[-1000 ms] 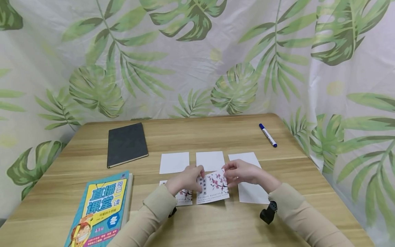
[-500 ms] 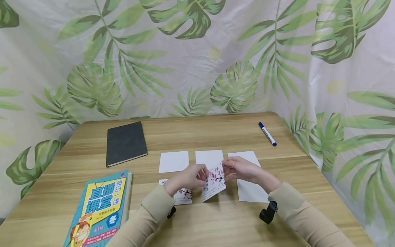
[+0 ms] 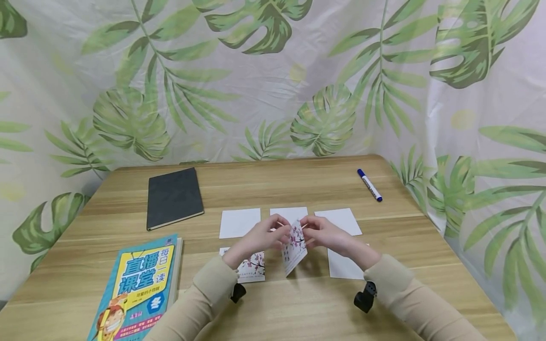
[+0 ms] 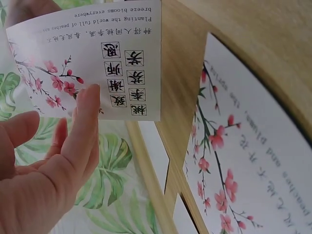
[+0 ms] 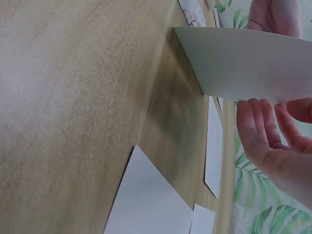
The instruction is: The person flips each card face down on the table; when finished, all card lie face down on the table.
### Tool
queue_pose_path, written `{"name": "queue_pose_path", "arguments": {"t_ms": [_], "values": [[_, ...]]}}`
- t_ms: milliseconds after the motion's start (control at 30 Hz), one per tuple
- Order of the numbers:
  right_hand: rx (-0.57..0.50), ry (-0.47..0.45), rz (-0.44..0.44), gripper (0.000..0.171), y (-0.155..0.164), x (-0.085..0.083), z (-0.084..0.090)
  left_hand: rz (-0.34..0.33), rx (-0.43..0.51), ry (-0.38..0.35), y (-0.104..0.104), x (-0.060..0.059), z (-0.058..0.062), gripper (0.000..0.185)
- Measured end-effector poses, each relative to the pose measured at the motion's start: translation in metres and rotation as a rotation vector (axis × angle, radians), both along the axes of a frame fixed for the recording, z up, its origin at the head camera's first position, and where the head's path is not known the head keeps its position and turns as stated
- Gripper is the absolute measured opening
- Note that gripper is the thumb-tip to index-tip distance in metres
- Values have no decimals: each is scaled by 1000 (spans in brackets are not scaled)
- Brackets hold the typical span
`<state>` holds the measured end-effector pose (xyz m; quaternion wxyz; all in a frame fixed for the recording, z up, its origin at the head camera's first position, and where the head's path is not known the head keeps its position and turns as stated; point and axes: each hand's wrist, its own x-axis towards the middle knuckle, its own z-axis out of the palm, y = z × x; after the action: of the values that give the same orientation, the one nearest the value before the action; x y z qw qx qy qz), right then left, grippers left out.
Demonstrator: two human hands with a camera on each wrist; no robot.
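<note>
A printed blossom card point(image 3: 294, 246) stands tilted on edge between my hands, with pink flowers and writing on its face and a plain white back point(image 5: 243, 63). My right hand point(image 3: 326, 232) pinches its upper right edge; the exact contact is partly hidden. My left hand point(image 3: 266, 237) is at the card's other side. In the left wrist view, one finger point(image 4: 87, 109) touches the printed face and the thumb point(image 4: 22, 126) is spread away from it. Under my left forearm lies a second blossom card point(image 3: 253, 267), face up.
White cards lie in a row behind my hands, at left point(image 3: 240, 223), middle point(image 3: 287, 213) and right point(image 3: 340, 220). Another white card point(image 3: 344, 264) is under my right wrist. A black notebook point(image 3: 175, 199), a blue book point(image 3: 136, 284) and a marker point(image 3: 369, 184) lie farther out.
The blossom card has turned from facing up to nearly upright, its left side swinging away from the left card. My left hand has shifted right, closer to my right hand.
</note>
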<state>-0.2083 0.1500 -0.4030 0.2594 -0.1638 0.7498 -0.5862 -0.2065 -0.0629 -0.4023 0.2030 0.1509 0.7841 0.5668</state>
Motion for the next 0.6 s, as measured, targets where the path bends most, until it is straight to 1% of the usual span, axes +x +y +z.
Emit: {"name": "queue_pose_path", "arguments": {"t_ms": [167,400,600], "values": [[30,33,-7,28,-6,0,-2,18,46,-56,1,1,4,30],[50,76,-5,28,-11,1,-1,34,70,-83,1,1,5,37],[48,105,27,28,-13,1,-4,55,75,-102,1,-2,4,44]]}}
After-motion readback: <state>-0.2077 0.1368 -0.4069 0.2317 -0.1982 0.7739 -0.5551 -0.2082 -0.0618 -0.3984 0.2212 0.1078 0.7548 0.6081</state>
